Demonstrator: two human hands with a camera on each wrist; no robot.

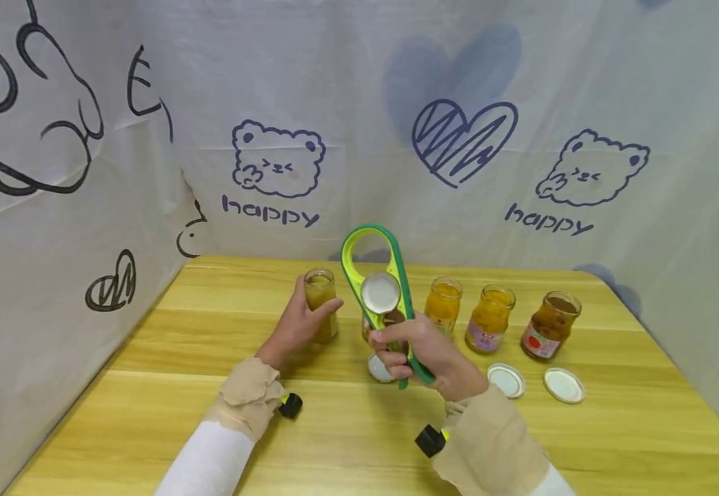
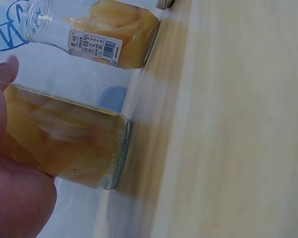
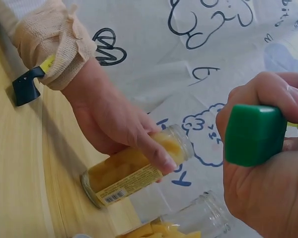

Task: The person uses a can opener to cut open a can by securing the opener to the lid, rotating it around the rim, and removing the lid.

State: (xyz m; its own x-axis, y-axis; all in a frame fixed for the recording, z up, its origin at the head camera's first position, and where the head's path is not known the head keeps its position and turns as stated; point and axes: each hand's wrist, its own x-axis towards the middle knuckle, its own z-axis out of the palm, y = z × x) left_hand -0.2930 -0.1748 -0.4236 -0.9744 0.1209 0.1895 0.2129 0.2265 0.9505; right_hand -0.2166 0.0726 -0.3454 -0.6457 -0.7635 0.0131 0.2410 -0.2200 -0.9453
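Observation:
My left hand (image 1: 299, 322) grips an uncapped glass jar (image 1: 319, 296) of yellow fruit pieces, which stands upright on the table. In the right wrist view the fingers and thumb wrap round this jar (image 3: 124, 171). My right hand (image 1: 429, 350) holds a green jar opener (image 1: 403, 281) by its handles, raised in front of the jars. A round pale metal lid (image 1: 380, 293) sits between the opener's arms, below its large ring. Behind the opener stands another jar, mostly hidden in the head view; the left wrist view shows this open jar (image 2: 124, 27) with yellow fruit and a barcode label.
To the right stand open jars: one orange-yellow (image 1: 443, 303), one with a purple label (image 1: 487, 320), one dark brown (image 1: 548, 327). Lids lie on the table: one (image 1: 380, 368) partly behind my right hand, two (image 1: 506, 381) (image 1: 564, 385) farther right. A printed cloth (image 1: 365, 83) hangs behind.

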